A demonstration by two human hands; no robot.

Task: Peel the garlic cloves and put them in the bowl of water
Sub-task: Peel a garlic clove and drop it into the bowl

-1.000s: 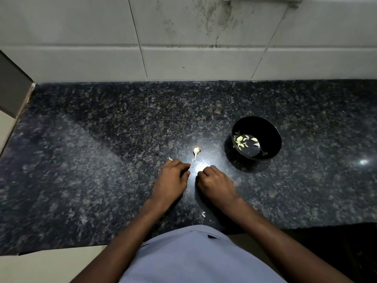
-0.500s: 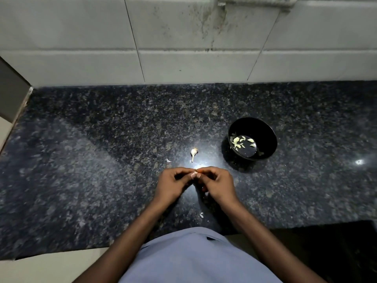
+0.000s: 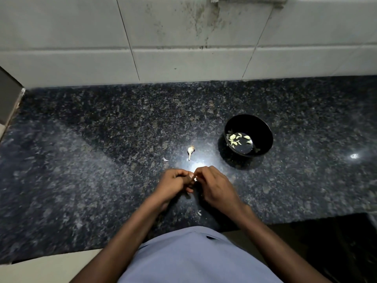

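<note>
both hands (image 3: pixel 192 183) now off the counter (image 3: pixel 81 160), pinching one garlic clove (image 3: pixel 193 177)

Black bowl (image 3: pixel 248 119) w/ pale yellow-green cloves (image 3: pixel 234 139); dark speckled granite counter (image 3: pixel 102 160); off-white stained wall tiles (image 3: pixel 183 27); light blue shirt (image 3: pixel 193 258).

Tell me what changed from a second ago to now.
Both hands rose from the counter and met: the left hand and right hand now pinch a small pale garlic clove between their fingertips. The black bowl with peeled cloves in water, the garlic stem and the skin scraps stayed put.
</note>
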